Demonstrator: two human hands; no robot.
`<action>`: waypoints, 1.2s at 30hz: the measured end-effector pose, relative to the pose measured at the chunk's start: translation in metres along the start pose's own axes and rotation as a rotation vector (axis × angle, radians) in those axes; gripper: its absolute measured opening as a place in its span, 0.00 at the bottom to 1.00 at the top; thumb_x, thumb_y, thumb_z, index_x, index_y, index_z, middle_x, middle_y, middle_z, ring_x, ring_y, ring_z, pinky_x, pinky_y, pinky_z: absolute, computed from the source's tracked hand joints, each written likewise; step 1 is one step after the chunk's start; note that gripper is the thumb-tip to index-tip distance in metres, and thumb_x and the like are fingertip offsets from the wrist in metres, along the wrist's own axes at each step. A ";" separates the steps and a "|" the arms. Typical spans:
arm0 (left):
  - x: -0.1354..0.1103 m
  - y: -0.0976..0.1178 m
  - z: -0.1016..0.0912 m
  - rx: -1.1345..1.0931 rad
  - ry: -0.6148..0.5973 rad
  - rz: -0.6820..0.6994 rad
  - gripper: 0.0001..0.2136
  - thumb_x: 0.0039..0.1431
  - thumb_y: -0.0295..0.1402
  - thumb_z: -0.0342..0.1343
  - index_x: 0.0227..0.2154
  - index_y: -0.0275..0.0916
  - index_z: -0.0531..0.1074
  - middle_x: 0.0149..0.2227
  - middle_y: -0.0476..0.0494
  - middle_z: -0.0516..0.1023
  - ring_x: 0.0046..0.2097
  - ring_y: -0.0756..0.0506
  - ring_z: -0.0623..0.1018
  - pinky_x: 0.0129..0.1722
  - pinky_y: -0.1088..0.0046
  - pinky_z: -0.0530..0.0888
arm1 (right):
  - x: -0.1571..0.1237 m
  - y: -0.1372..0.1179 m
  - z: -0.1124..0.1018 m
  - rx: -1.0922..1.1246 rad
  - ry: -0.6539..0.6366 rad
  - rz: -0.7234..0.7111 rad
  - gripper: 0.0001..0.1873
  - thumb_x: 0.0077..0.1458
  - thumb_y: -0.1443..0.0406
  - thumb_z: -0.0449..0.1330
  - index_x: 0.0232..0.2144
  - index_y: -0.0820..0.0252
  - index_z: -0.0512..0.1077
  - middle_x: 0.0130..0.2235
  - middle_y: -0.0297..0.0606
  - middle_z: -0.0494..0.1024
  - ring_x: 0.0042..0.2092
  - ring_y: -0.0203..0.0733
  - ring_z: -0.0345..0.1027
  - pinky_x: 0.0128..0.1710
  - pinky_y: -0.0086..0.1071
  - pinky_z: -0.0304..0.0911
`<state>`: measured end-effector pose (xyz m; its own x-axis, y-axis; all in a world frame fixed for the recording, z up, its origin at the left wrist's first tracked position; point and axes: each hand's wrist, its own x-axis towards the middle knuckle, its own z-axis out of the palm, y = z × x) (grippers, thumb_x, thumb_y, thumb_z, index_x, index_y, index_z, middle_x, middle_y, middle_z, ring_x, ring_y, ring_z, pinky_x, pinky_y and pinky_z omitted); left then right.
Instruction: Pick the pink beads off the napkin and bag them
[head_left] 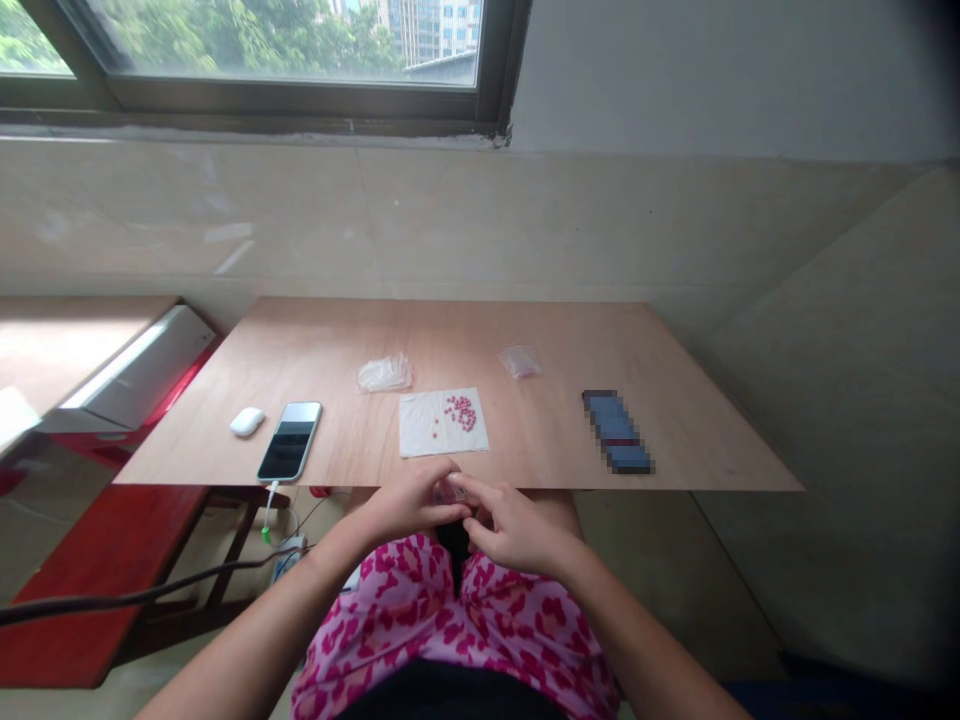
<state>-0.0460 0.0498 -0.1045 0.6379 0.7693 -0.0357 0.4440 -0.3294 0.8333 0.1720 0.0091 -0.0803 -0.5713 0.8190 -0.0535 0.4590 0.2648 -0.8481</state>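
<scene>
left hand (409, 505): fingers curled in, tips almost closed; you pinch a small clear item (450, 491) with them.
right hand (514, 530): fingers loosely bent; index and thumb tips meet on the same item from the other side.
small clear item: between both sets of fingertips, just below the white sheet (442, 425) and off the near edge of the table (675, 400). May be a tiny bag, too small to tell.
pink beads (460, 411): bunched on the sheet's upper right part, a few strays left of the bunch.
clear bag (384, 373): up-left of the sheet.
second clear bag (520, 361): up-right of the sheet.
phone (290, 440): left of the sheet, with a white case (247, 421) further left.
dark block (617, 431): right of the sheet, blurred out.
grip tip: light pinch at the edges, fingertips only, I'd judge.
drop risk: your hands hang over your lap. Working above the sheet looks safer, since anything that slips lands there.
</scene>
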 end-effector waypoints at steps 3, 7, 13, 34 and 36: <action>0.000 -0.001 -0.001 0.020 0.014 0.011 0.12 0.63 0.41 0.63 0.43 0.40 0.73 0.38 0.45 0.79 0.40 0.43 0.78 0.39 0.69 0.74 | 0.000 0.002 0.000 -0.006 -0.001 0.021 0.34 0.58 0.71 0.58 0.66 0.54 0.66 0.30 0.33 0.81 0.27 0.39 0.71 0.29 0.29 0.64; 0.000 0.000 -0.001 0.079 0.037 0.032 0.10 0.66 0.40 0.58 0.45 0.40 0.72 0.41 0.44 0.78 0.42 0.43 0.77 0.43 0.67 0.74 | 0.001 0.004 -0.001 0.078 0.018 -0.001 0.33 0.58 0.72 0.57 0.66 0.52 0.68 0.39 0.37 0.84 0.36 0.42 0.78 0.36 0.30 0.69; 0.000 0.004 -0.003 0.115 0.033 0.049 0.15 0.69 0.46 0.55 0.50 0.41 0.72 0.44 0.41 0.77 0.44 0.41 0.77 0.45 0.66 0.74 | 0.003 0.013 -0.001 0.207 0.067 0.005 0.31 0.60 0.71 0.58 0.64 0.51 0.70 0.45 0.40 0.83 0.38 0.42 0.79 0.33 0.29 0.71; 0.004 -0.026 -0.021 0.349 0.261 0.002 0.22 0.68 0.47 0.56 0.57 0.40 0.67 0.50 0.37 0.77 0.50 0.38 0.77 0.50 0.59 0.74 | 0.016 0.057 -0.026 0.331 0.506 0.122 0.15 0.63 0.60 0.59 0.46 0.62 0.80 0.40 0.45 0.83 0.37 0.42 0.77 0.35 0.32 0.72; 0.008 -0.035 -0.032 0.410 0.301 -0.015 0.22 0.68 0.47 0.55 0.57 0.39 0.67 0.49 0.37 0.77 0.48 0.39 0.78 0.50 0.59 0.74 | 0.028 0.076 -0.036 0.431 0.630 0.175 0.18 0.62 0.55 0.60 0.42 0.64 0.79 0.43 0.49 0.83 0.42 0.45 0.78 0.36 0.33 0.73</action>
<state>-0.0762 0.0850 -0.1165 0.4465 0.8795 0.1646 0.7006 -0.4581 0.5470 0.2152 0.0704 -0.1278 0.0378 0.9993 -0.0052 0.1284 -0.0100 -0.9917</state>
